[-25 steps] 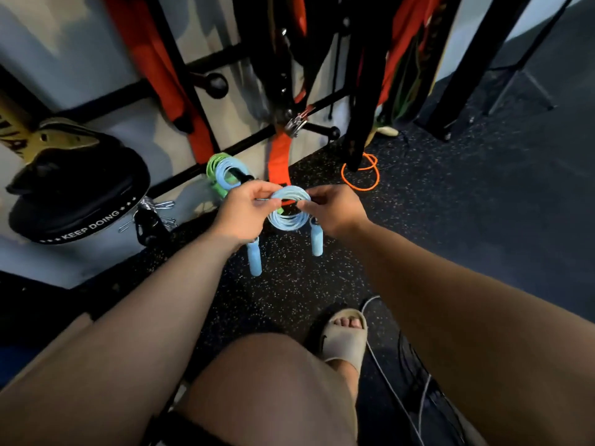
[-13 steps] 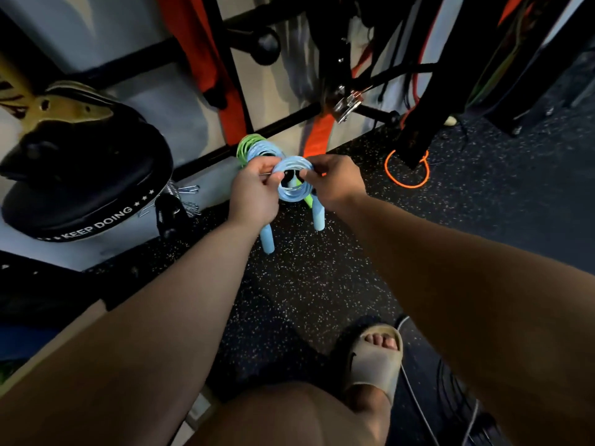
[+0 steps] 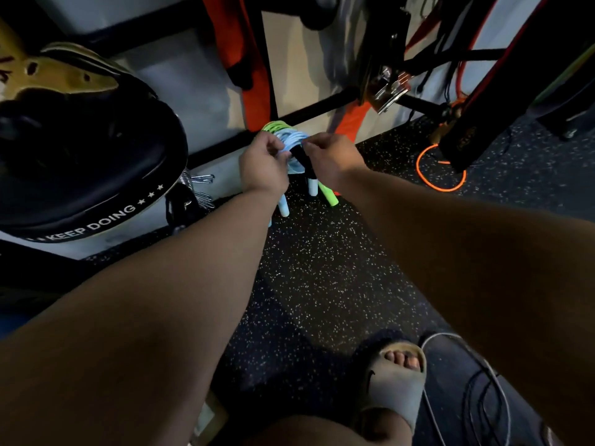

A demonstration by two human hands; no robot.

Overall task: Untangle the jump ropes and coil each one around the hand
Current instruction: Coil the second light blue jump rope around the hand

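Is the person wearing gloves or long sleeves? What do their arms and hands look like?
No gloves, and no sleeves in view. The left arm and right arm are bare all the way to the wrists. The left hand and right hand are bare too, with no watch, bracelet or ring showing. The light is dim, so something tiny could be missed.

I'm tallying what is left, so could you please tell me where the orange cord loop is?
In the head view, the orange cord loop lies on the speckled floor, to the right of the right hand, at the foot of a black upright.
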